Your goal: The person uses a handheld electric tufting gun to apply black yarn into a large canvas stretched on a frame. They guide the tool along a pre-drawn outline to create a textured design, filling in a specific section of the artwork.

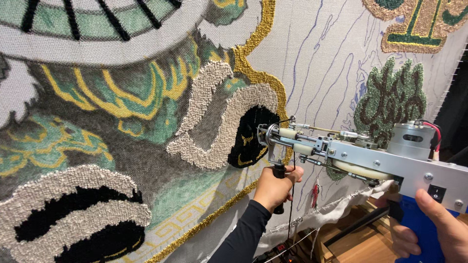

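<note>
A metal tufting gun (370,160) with a blue grip points left at a stretched backing cloth (312,63). Its needle end (265,136) touches the cloth at the edge of a black tufted patch (253,131) ringed with beige loops. My left hand (274,187), in a black sleeve, is closed around the gun's black front handle below the needle. My right hand (438,229) grips the blue rear handle at the lower right, thumb up beside a black switch. Black yarn runs down from the needle past my left hand.
The cloth carries tufted areas in green, gold, grey, beige and black, plus blue drawn lines on bare fabric at the right. A dark green tufted shape (390,97) sits behind the gun. Wooden boards (360,243) lie below the cloth's lower edge.
</note>
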